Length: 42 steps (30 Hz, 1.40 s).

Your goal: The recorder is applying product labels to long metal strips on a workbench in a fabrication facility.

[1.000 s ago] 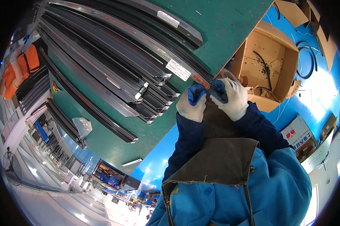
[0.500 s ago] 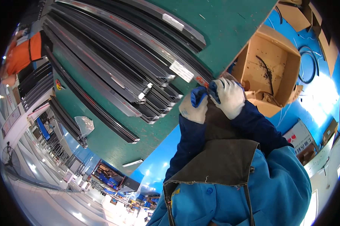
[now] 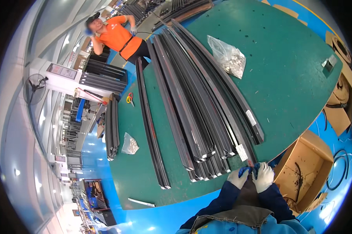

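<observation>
Both my hands wear white gloves with blue palms and meet at the table's near edge. My left hand (image 3: 238, 178) has its fingers curled in against the near end of a long dark metal profile (image 3: 251, 159), which bears a white label and reddish marks. Close beside it, my right hand (image 3: 264, 178) is closed on the same end, the back of the glove facing up. The fingertips and anything small between them are hidden. The profile lies along the right part of a bundle of similar dark profiles (image 3: 199, 128).
On the green table (image 3: 285, 93) lie bags of small parts (image 3: 233, 62), scissors (image 3: 130, 99) and a separate dark profile (image 3: 150, 128). An open cardboard box (image 3: 314, 156) holding a black strip stands right of my hands. A person in orange (image 3: 121, 37) stands at the far end.
My view has swung, bringing the person in orange and more of the table into sight. Both hands appear lower in the picture, still together at the profile's end.
</observation>
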Available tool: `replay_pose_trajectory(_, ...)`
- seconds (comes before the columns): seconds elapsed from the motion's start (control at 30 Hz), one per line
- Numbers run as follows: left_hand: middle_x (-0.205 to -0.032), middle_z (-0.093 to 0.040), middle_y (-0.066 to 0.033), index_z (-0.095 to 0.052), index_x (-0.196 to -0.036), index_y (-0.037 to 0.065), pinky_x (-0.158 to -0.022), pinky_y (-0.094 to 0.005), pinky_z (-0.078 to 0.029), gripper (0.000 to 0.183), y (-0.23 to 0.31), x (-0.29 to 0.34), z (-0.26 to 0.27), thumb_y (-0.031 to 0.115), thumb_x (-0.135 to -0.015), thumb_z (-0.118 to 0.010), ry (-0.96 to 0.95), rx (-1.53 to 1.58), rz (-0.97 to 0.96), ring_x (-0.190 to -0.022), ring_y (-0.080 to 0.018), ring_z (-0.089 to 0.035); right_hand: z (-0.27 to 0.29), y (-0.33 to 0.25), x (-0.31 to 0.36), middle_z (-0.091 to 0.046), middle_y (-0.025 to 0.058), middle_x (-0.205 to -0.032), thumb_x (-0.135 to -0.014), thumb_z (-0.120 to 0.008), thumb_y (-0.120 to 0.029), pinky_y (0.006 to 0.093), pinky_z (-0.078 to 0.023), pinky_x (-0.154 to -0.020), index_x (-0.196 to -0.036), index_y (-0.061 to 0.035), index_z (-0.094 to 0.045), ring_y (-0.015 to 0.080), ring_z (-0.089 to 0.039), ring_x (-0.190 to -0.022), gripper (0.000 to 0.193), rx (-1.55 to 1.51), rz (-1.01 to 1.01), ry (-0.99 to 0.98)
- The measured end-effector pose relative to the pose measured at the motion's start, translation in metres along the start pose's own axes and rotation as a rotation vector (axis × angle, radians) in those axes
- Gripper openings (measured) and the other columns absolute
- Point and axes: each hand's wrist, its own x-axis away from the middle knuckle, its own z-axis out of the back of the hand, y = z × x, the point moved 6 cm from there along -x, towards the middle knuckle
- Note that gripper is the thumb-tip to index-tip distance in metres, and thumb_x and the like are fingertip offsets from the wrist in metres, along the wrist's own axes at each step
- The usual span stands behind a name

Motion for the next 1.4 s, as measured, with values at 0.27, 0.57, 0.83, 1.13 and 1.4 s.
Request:
replay_pose_trajectory(0.27,-0.072,-0.065,-0.0061,-0.066,-0.089,-0.003,-0.051,-0.0225,-0.044,0.029,-0.019,-0.013,-0.014,0.025,-0.083,-0.063,-0.09,0.274,0.315,-0.057,-0.0118,-0.056,0.006,-0.003,-0.008,-0.055,0.0134,-0.093,-0.063,-0.068,-0.023,0.0366,-0.045,-0.069,-0.1,-0.0031,-0.051,0.031,-0.055,-0.079,0.045,0.001,0.038,-0.003)
replay_pose_trajectory(0.57,-0.075,-0.065,-0.005,-0.066,-0.094,-0.002,-0.051,-0.0198,-0.044,0.025,-0.012,-0.011,-0.04,0.02,-0.084,-0.064,-0.099,0.843,0.415,-0.058,-0.0103,-0.056,0.016,0.004,-0.001,-0.054,0.0144,-0.091,-0.065,-0.068,-0.021,0.0378,-0.045,-0.069,-0.101,-0.003,-0.052,0.0327,-0.055,-0.077,0.043,-0.081,0.043,-0.024)
replay_pose_trajectory(0.83,-0.082,-0.064,-0.0076,-0.064,-0.098,-0.001,-0.058,-0.0196,-0.046,0.02,0.001,-0.005,-0.043,0.012,-0.083,-0.064,0.013,1.003,0.273,-0.065,-0.0106,-0.057,0.004,0.046,-0.018,-0.062,0.0091,-0.085,-0.082,-0.056,-0.014,0.0263,-0.046,-0.065,-0.101,-0.0003,-0.057,0.0193,-0.057,-0.072,0.023,-0.977,-0.273,0.016)
replay_pose_trajectory(1.13,-0.065,-0.059,-0.0065,-0.062,-0.09,-0.004,-0.043,-0.0199,-0.037,0.013,0.035,-0.004,-0.017,0.007,-0.083,-0.06,0.001,0.874,0.284,-0.046,-0.0099,-0.047,-0.036,0.043,-0.034,-0.062,0.0055,-0.084,-0.091,-0.048,-0.03,0.021,-0.043,-0.065,-0.097,0.0031,-0.06,0.011,-0.053,-0.07,0.036,-1.411,-0.645,-0.383)
replay_pose_trajectory(1.4,-0.064,-0.056,-0.0041,-0.062,-0.086,-0.004,-0.044,-0.0202,-0.037,0.015,0.026,0.007,-0.023,0.011,-0.084,-0.058,-0.013,0.898,0.238,-0.049,-0.0097,-0.046,-0.025,0.011,-0.042,-0.059,0.0043,-0.078,-0.086,-0.056,-0.014,0.0194,-0.042,-0.064,-0.091,0.0031,-0.06,0.0106,-0.051,-0.067,0.018,-1.42,-0.56,-0.37)
